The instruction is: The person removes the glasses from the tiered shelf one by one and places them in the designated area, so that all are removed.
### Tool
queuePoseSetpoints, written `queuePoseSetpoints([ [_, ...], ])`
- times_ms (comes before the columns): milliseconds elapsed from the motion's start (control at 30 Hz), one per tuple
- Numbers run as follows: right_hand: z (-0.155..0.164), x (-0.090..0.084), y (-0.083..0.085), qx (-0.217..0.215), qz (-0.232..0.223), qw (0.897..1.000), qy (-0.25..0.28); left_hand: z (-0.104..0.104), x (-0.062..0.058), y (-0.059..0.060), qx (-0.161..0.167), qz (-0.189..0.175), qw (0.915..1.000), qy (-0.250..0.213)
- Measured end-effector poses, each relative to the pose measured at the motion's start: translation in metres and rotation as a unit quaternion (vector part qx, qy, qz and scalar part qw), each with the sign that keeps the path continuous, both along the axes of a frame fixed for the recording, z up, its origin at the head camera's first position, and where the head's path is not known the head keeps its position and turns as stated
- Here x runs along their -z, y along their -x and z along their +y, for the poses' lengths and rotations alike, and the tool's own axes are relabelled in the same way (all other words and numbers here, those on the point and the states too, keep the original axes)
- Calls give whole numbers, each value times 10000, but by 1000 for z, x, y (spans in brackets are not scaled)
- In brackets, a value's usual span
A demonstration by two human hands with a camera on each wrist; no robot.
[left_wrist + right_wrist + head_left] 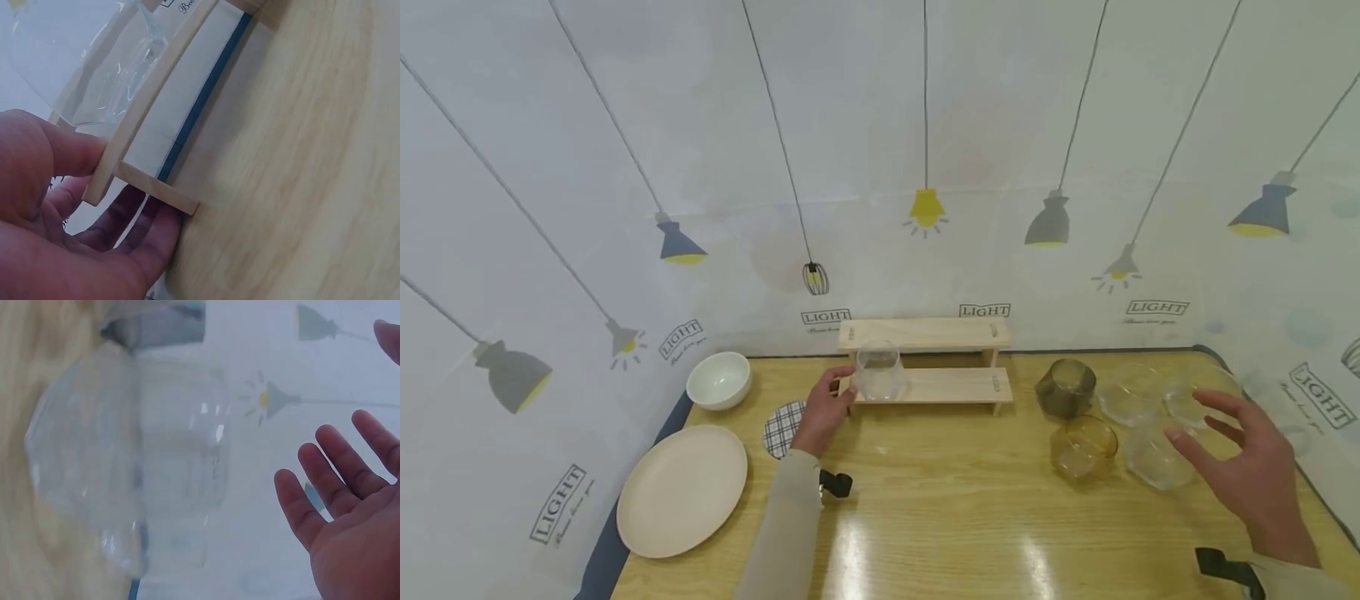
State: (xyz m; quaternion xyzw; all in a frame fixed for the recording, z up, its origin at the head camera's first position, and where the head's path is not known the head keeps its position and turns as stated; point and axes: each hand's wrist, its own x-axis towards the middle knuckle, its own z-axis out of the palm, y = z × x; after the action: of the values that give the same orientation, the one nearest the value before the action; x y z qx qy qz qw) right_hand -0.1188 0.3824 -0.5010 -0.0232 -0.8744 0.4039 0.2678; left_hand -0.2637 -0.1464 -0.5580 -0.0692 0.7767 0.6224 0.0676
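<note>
A two-tier wooden shelf (947,387) stands near the wall, with one clear glass (878,371) on the left part of its lower board. My left hand (826,412) grips that board's left end. In the left wrist view its thumb lies at the board's edge beside the clear glass (106,81), and the other fingers curl round the shelf leg (159,187). My right hand (1255,467) is raised with fingers spread, holding nothing, close to several clear glasses (1157,457). The right wrist view shows its palm and straight fingers (325,481) apart from a blurred clear glass (87,444).
Left of the clear glasses stand a grey glass (1066,388) and an amber glass (1082,450). On the table's left side are a white bowl (718,381), a large beige plate (683,492) and a checkered round coaster (782,429). A lamp-printed wall covering (865,167) surrounds the table.
</note>
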Motion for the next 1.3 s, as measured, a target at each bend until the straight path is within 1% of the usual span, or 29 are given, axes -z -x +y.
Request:
queuePoseSetpoints([
  [100,-16,-11,7,-354,312,9988,163,0,3,1,-105,8,9999,-128],
  [233,-37,-18,20,-835,574,9943,322,2,7,2,-221,113,9996,-135],
  [400,-67,-19,36,-1297,775,9873,486,3,12,1,-384,282,9988,72],
  [500,-86,-17,46,-1422,827,9852,476,4,15,0,-378,406,9983,157],
  [600,-108,-16,55,-1451,677,9858,501,5,18,0,-397,466,9979,227],
  [667,-123,-15,60,-1462,501,9864,553,5,18,-1,-418,475,9977,248],
  [733,-136,-13,66,-1540,350,9851,678,4,18,-1,-430,454,9977,268],
  [933,-178,-7,83,-1905,-54,9748,1160,3,23,-3,-384,543,9978,80],
  [1033,-200,-5,89,-2086,-250,9686,1329,3,22,-3,-372,589,9976,-29],
  [1300,-249,0,101,-2513,-438,9557,1465,6,18,-5,-365,537,9979,32],
])
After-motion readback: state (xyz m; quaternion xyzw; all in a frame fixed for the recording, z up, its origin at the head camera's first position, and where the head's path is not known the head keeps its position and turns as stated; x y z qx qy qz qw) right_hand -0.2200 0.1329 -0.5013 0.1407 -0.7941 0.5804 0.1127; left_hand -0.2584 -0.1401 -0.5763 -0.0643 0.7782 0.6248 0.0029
